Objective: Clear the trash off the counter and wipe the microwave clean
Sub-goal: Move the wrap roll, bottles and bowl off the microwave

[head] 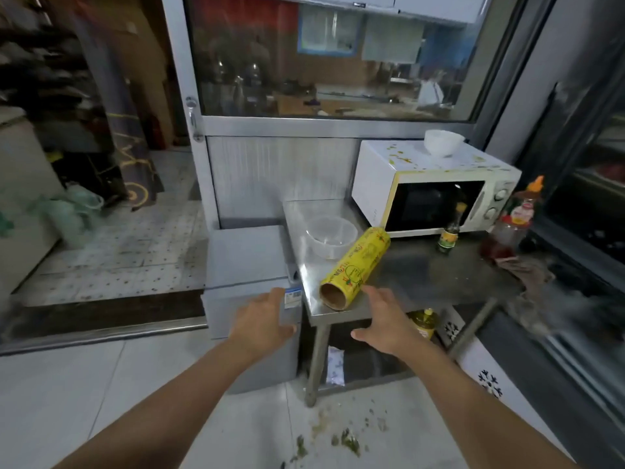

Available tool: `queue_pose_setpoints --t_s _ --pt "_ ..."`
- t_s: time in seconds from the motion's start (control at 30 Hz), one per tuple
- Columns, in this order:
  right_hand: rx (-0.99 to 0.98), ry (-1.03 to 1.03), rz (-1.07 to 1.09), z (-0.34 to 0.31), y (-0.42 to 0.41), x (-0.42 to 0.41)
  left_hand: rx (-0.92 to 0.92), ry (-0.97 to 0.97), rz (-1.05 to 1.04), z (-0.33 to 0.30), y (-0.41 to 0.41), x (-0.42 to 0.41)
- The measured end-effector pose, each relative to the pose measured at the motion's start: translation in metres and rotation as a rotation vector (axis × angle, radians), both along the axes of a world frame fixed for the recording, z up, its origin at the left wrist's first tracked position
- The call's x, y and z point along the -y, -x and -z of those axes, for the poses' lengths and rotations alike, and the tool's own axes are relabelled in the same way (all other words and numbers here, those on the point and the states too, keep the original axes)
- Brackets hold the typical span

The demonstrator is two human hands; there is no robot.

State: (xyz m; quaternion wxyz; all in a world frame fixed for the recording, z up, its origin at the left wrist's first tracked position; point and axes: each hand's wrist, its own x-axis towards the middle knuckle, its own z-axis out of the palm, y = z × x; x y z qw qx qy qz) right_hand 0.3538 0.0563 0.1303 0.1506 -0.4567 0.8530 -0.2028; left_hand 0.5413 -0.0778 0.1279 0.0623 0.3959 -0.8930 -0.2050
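Observation:
A white microwave (399, 170) stands at the back of a steel counter (416, 275); its top is spattered with yellow-green stains and a white bowl (443, 142) sits on it. A yellow roll of cling film (358, 265) lies slantwise on the counter's front left, next to an empty clear plastic bowl (330, 235). My left hand (262, 321) hovers open in front of the counter's left corner. My right hand (385, 319) hovers open just below the roll's near end, fingers spread. Neither hand touches anything.
A small dark sauce bottle (449, 231) and a clear bottle with an orange cap (517, 218) stand before the microwave. A brown rag (527, 269) lies at the counter's right. A grey cabinet (250, 282) adjoins the counter's left. Green scraps (345, 438) litter the floor.

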Motion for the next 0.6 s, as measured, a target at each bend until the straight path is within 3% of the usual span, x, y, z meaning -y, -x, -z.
queue_pose_setpoints --t_s 0.6 --pt "0.143 0.046 0.246 0.094 0.075 0.106 0.089 -0.116 0.285 0.080 0.145 0.117"
